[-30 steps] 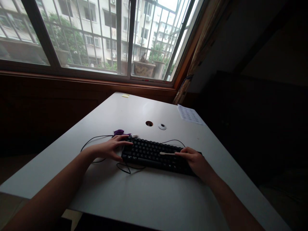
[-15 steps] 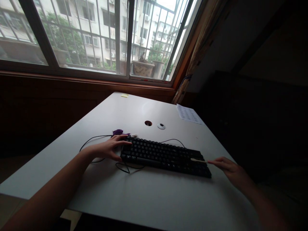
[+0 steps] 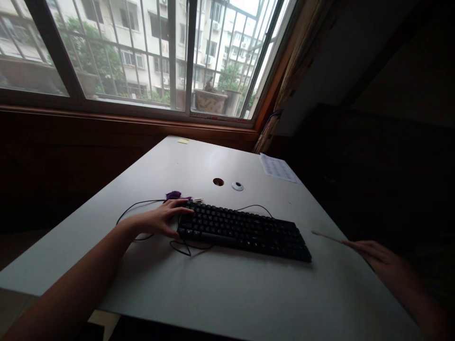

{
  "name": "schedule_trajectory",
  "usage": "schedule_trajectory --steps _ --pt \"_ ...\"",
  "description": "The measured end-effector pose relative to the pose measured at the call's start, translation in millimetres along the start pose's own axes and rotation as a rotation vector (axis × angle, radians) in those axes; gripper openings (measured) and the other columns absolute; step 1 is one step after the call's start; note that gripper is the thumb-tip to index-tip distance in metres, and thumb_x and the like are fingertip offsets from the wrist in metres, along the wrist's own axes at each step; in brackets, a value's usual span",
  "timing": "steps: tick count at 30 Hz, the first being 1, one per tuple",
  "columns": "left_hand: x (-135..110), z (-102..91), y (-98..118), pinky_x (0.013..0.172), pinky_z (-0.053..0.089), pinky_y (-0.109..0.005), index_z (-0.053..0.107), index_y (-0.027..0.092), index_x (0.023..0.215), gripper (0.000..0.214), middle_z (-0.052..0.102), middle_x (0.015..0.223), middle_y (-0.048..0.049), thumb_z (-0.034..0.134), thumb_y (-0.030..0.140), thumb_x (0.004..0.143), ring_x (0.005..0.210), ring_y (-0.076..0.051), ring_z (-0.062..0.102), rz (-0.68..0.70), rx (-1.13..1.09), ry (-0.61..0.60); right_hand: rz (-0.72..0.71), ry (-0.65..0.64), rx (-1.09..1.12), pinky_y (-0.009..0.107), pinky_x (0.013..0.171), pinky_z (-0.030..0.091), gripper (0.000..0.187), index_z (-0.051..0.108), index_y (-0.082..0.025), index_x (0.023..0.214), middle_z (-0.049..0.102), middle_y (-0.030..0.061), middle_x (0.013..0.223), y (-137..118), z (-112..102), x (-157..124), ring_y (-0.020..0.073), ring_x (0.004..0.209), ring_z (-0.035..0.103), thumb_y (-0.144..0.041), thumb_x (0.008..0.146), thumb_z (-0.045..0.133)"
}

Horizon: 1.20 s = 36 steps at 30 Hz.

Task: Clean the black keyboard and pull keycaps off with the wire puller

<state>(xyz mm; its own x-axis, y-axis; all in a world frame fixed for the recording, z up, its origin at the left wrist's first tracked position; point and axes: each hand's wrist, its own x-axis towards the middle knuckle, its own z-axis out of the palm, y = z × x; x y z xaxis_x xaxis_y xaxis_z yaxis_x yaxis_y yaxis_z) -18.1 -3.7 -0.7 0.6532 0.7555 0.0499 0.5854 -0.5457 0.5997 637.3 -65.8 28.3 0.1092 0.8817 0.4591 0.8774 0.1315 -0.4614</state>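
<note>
A black keyboard point(image 3: 245, 230) lies across the middle of the white table point(image 3: 227, 289). My left hand point(image 3: 161, 218) grips its left end, thumb at the front edge and fingers over the top corner. My right hand point(image 3: 378, 255) is out past the table's right edge, pinching a thin pale stick like a cotton swab point(image 3: 326, 236), whose tip points back toward the keyboard. The keyboard's black cable point(image 3: 138, 204) loops on the table by my left wrist.
A purple scrap point(image 3: 175, 194) lies just behind my left hand. Farther back are a cable hole point(image 3: 218, 182), its white cap point(image 3: 237, 186), a printed sheet point(image 3: 277, 167) at the right edge and a yellow note point(image 3: 183, 140). A barred window fills the back; the right is dark.
My right hand has carried the stick from the keyboard's right keys out to the right, past the table's edge. My left hand has stayed on the keyboard's left end.
</note>
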Motion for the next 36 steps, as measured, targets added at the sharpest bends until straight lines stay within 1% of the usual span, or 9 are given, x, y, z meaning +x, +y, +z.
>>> schedule_trajectory --steps 2,4,8,11,14,18,21,25,36 --pt "-0.3 -0.6 1.8 0.12 0.028 -0.056 0.045 0.042 0.146 0.079 0.023 0.163 -0.0018 0.081 0.048 0.076 0.147 -0.04 0.024 -0.004 0.006 -0.007 0.063 -0.031 0.095 0.041 0.074 0.054 0.033 0.08 -0.029 0.092 0.071 0.0163 0.099 -12.8 5.4 1.8 0.0292 0.09 0.07 -0.052 0.088 0.055" --pt "-0.6 -1.2 3.2 0.12 0.028 -0.056 0.045 0.04 0.145 0.078 0.023 0.162 -0.0031 0.081 0.047 0.076 0.147 -0.04 0.025 -0.005 0.007 -0.004 0.046 -0.13 0.139 0.041 0.08 0.054 0.035 0.079 -0.028 0.099 0.07 0.0136 0.104 -32.4 18.2 6.8 0.0294 0.096 0.069 -0.053 0.087 0.058" --pt "-0.7 -1.9 3.8 0.119 0.029 -0.055 0.047 0.036 0.143 0.077 0.026 0.161 -0.0054 0.082 0.045 0.074 0.146 -0.039 0.027 -0.005 -0.007 0.017 -0.213 -0.344 0.209 0.038 0.091 0.051 0.033 0.075 -0.028 0.114 0.068 0.0072 0.106 -98.3 64.5 16.1 0.0236 0.099 0.065 -0.043 0.094 0.054" --pt "-0.5 -2.0 2.8 0.12 0.029 -0.053 0.048 0.034 0.141 0.077 0.027 0.16 -0.0062 0.083 0.044 0.073 0.146 -0.038 0.027 -0.006 -0.021 0.022 -0.376 -0.39 0.278 0.034 0.088 0.052 0.033 0.071 -0.03 0.121 0.066 0.0056 0.108 -164.6 107.8 14.5 0.0193 0.097 0.064 -0.028 0.1 0.046" --pt "-0.2 -1.5 1.6 0.12 0.029 -0.052 0.047 0.032 0.14 0.077 0.028 0.16 -0.0071 0.084 0.044 0.072 0.146 -0.037 0.028 0.005 -0.029 0.03 -0.524 -0.437 0.353 0.031 0.087 0.052 0.04 0.069 -0.03 0.125 0.064 0.0055 0.107 -226.0 148.4 6.0 0.0172 0.096 0.064 -0.014 0.097 0.044" --pt "0.2 -0.4 1.0 0.12 0.029 -0.051 0.048 0.031 0.138 0.076 0.028 0.16 -0.0075 0.083 0.043 0.072 0.146 -0.037 0.027 0.007 -0.035 0.035 -0.644 -0.474 0.321 0.028 0.082 0.052 0.054 0.068 -0.031 0.126 0.063 0.0048 0.108 -276.4 188.1 -4.3 0.0149 0.092 0.063 0.001 0.089 0.044" --pt "0.5 -0.1 1.4 0.119 0.03 -0.051 0.048 0.031 0.137 0.076 0.03 0.159 -0.007 0.084 0.043 0.071 0.146 -0.036 0.028 -0.003 -0.028 0.031 -0.664 -0.476 0.282 0.027 0.082 0.052 0.059 0.068 -0.032 0.125 0.063 0.0042 0.109 -290.8 202.6 -5.6 0.0148 0.092 0.063 0.005 0.085 0.045" --pt "0.6 -0.2 1.9 0.119 0.031 -0.051 0.05 0.03 0.136 0.075 0.031 0.159 -0.0074 0.084 0.043 0.07 0.145 -0.036 0.029 0.008 -0.028 0.037 -0.655 -0.487 0.245 0.026 0.081 0.051 0.061 0.071 -0.031 0.122 0.064 0.0032 0.106 -290.7 205.0 -1.0 0.0143 0.089 0.064 0.007 0.081 0.047" --pt "0.2 -1.1 1.4 0.119 0.03 -0.051 0.05 0.031 0.137 0.076 0.03 0.159 -0.0076 0.085 0.043 0.07 0.146 -0.036 0.028 0.004 -0.043 0.034 -0.651 -0.486 0.158 0.028 0.081 0.053 0.067 0.073 -0.029 0.119 0.066 0.0039 0.103 -243.7 172.3 7.4 0.0147 0.089 0.064 0.009 0.074 0.041"
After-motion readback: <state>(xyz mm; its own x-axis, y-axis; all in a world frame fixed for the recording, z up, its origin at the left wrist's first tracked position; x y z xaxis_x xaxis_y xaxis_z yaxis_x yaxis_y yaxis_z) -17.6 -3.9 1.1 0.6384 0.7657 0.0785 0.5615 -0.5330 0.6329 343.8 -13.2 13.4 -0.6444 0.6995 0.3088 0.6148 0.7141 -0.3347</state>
